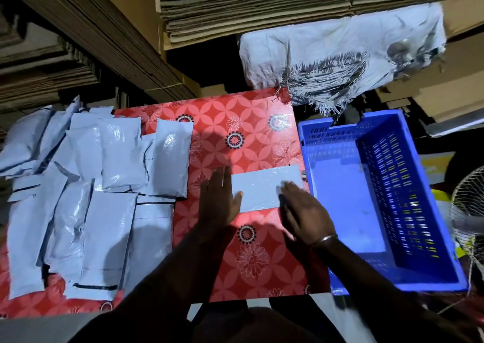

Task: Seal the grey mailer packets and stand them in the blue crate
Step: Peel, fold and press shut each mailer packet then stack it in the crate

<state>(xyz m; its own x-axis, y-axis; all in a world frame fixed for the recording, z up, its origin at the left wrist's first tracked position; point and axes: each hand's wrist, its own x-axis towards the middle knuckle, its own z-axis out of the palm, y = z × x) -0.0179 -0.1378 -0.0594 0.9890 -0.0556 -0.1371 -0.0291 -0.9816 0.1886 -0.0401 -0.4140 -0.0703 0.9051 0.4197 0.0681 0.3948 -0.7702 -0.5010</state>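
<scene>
One grey mailer packet lies flat on the red flowered table, just left of the blue crate. My left hand lies flat with straight fingers on the packet's left end. My right hand presses on its right end, fingers bent down onto the plastic. A pile of several grey packets covers the table's left side, some showing a black strip at the flap. The crate's floor shows bare blue with no packet standing in it.
Stacks of flattened cardboard rise behind the table. A frayed white sack hangs over the far right corner, above the crate. A wire fan guard stands to the right of the crate. My knees are under the table's near edge.
</scene>
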